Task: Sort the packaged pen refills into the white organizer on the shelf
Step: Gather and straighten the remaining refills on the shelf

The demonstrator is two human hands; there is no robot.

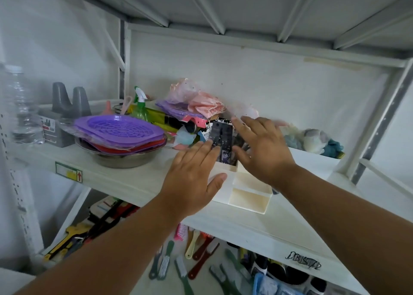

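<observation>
A white organizer (249, 196) with stepped open compartments stands on the shelf (125, 178). Dark packaged pen refills (221, 136) stand upright in its rear compartment. My left hand (192, 178) lies flat with straight fingers against the left side of the packs and the organizer's left wall, thumb on the organizer's front edge. My right hand (261, 147) is spread with straight fingers on the right side of the packs, covering part of them. Neither hand curls round anything.
Purple strainers (118, 131) sit stacked in a metal bowl (125, 158) at left, with a grey rack (62, 120), a clear bottle (21, 107) and a green spray bottle (140, 107). Pink bags (201, 102) lie behind the organizer. Brushes and combs (196, 256) fill the lower shelf.
</observation>
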